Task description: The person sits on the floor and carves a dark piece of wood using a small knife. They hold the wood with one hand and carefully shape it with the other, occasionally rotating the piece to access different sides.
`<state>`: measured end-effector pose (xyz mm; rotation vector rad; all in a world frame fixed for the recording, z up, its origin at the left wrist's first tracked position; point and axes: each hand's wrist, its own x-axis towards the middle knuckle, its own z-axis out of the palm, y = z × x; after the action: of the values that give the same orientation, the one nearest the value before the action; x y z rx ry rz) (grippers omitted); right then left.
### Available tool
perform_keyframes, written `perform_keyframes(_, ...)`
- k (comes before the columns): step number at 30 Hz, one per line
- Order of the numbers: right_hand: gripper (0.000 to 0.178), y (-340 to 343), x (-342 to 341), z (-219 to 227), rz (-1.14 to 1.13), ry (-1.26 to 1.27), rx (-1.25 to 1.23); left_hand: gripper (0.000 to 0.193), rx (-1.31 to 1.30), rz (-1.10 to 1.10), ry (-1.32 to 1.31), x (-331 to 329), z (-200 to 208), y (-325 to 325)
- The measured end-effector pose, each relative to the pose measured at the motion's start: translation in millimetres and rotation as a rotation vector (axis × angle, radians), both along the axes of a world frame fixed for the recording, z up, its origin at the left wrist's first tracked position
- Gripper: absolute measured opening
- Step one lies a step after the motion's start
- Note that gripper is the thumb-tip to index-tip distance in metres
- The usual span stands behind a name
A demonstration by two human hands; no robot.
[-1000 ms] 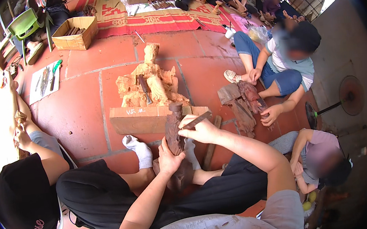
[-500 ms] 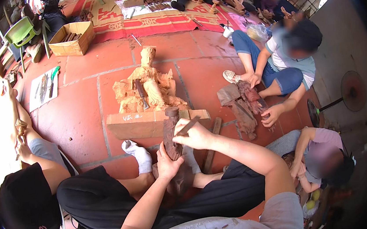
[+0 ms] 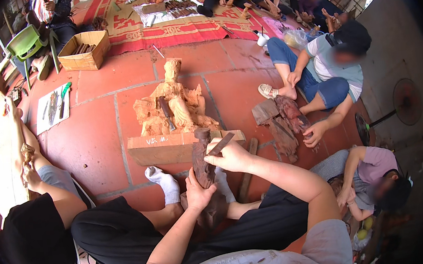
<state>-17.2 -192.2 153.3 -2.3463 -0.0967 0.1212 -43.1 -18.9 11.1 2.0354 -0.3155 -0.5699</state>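
Observation:
A dark brown wood carving [image 3: 203, 159] stands upright between my legs, its round top facing away from me. My left hand [image 3: 198, 192] is closed around its lower part. Against the carving's right side, my right hand [image 3: 230, 155] grips a flat dark strip-shaped tool [image 3: 221, 144], slanting up to the right; its working end is hidden by my fingers. Just beyond stands a pale wood statue of a seated figure [image 3: 175, 100] on a thick wooden block [image 3: 160, 149]. A chisel with a dark handle [image 3: 164, 108] leans on the statue.
Right of the block lies a wooden bar [image 3: 248, 171]. A person [image 3: 335, 64] sits at the right by dark wood pieces [image 3: 279, 125]; another person in a black cap [image 3: 33, 240] is close on my left. Farther off are a box [image 3: 86, 57], tools on white paper [image 3: 52, 107] and a fan [image 3: 405, 103].
The whole view has shifted slightly, so things sit a little lower and farther right. Both my hands keep their hold on the carving and the tool. The person at right has drawn one hand back from the dark wood.

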Motion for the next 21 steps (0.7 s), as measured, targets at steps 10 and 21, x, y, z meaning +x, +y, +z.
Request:
perform_keyframes(10,0.018,10.7,-3.8,1.4,-0.044,0.044,0.111,0.107,-0.002,-0.004,-0.011,-1.4,-4.4,-1.2)
perform_keyframes(21,0.015,14.1,-7.0,-4.3,0.018,-0.055,0.034,0.106,-0.020,0.001,-0.007,-1.0,-1.2,-2.7)
